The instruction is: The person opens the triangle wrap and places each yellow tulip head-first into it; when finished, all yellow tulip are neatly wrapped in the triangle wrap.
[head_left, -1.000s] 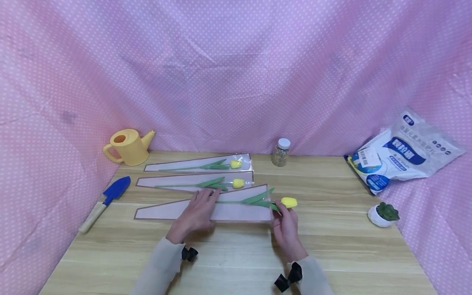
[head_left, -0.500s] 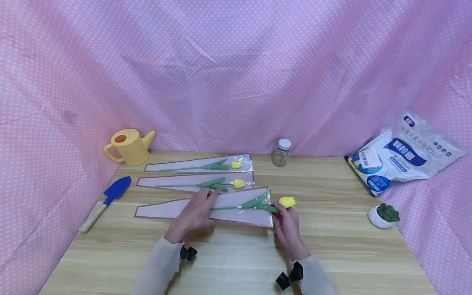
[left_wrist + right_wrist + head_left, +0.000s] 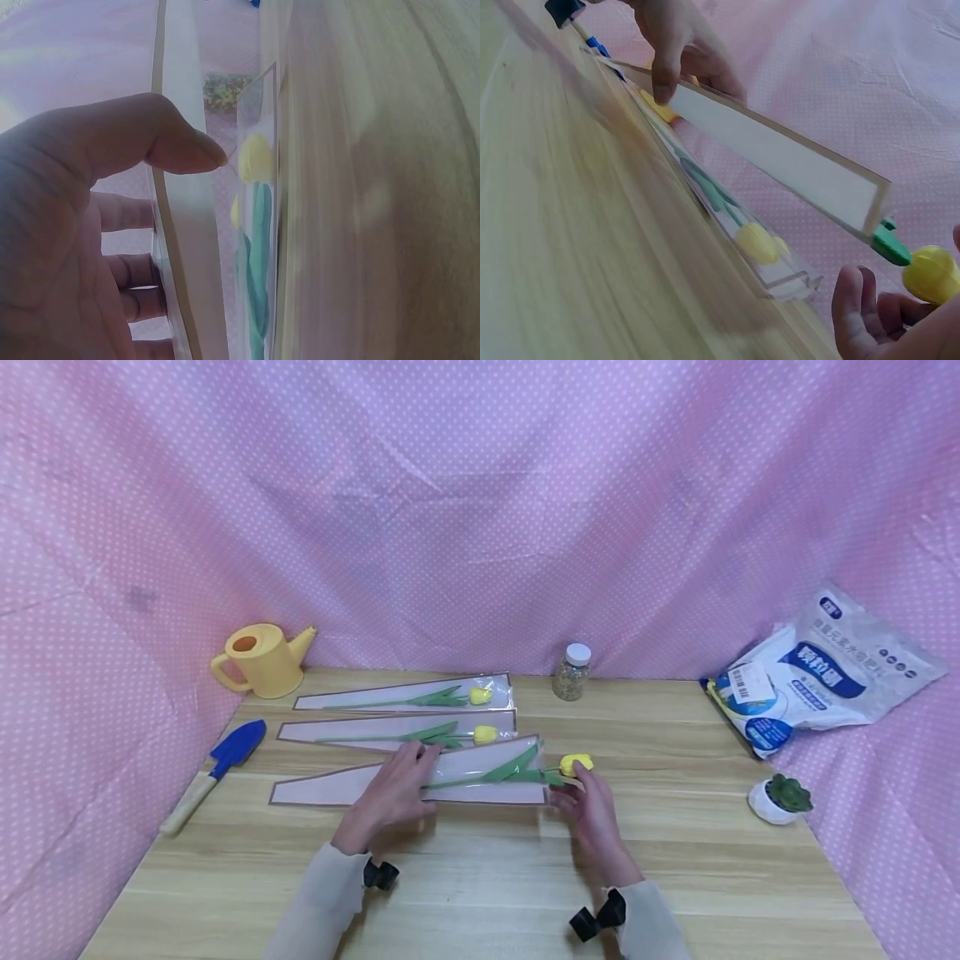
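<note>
My left hand point(image 3: 397, 785) grips the middle of a long tapered sleeve point(image 3: 322, 787), clear with a brown border; its thumb is on one face and its fingers on the other. The left wrist and right wrist views show this sleeve raised off the table. A yellow tulip point(image 3: 576, 765) has its green stem and most of its leaves inside, while the bloom sticks out of the wide right end. My right hand point(image 3: 592, 806) pinches the tulip at its bloom. Two more sleeves, a middle one point(image 3: 360, 729) and a back one point(image 3: 360, 696), lie behind, each with a yellow tulip inside.
A yellow watering can point(image 3: 266, 664) and a blue trowel point(image 3: 238, 743) are on the left. At the back stands a lidded jar point(image 3: 572, 672). A fertilizer bag point(image 3: 817, 677) and a potted succulent point(image 3: 780, 797) sit on the right. Pink dotted cloth point(image 3: 480, 527) surrounds the wooden table.
The tulip has shifted slightly left. My right hand's fingers have moved from the stem and leaves up to the bloom. The sleeve's wide end has tilted and come back; my left hand stays nearly put.
</note>
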The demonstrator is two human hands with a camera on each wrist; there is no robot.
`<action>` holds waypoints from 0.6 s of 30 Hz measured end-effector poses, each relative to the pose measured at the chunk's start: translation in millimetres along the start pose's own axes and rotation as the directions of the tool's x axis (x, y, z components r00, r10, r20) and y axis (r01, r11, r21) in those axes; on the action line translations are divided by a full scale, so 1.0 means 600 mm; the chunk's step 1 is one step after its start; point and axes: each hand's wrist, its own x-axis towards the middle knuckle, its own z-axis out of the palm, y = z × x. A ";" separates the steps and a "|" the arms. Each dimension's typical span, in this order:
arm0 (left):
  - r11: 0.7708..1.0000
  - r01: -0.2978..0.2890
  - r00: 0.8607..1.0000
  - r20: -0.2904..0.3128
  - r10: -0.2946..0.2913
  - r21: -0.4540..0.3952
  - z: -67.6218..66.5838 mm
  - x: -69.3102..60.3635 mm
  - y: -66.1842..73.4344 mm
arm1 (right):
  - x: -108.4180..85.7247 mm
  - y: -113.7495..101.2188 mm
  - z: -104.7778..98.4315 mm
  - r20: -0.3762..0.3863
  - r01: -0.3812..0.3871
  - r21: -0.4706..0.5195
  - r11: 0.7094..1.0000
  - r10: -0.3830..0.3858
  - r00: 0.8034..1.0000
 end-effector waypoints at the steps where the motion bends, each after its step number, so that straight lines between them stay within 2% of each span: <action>1: 1.000 -0.002 1.000 0.003 0.002 -0.002 0.000 0.000 0.000 | 0.000 -0.002 -0.001 -0.003 0.000 -0.012 1.000 0.000 1.000; 9: 0.999 -0.022 0.999 0.040 0.023 -0.023 0.006 0.001 0.004 | -0.001 -0.003 0.003 -0.046 0.045 -0.153 0.987 -0.052 0.998; 18: 1.000 -0.027 0.999 0.040 0.027 -0.013 0.011 0.004 0.008 | 0.002 0.004 0.003 -0.082 0.093 -0.273 0.958 -0.119 0.990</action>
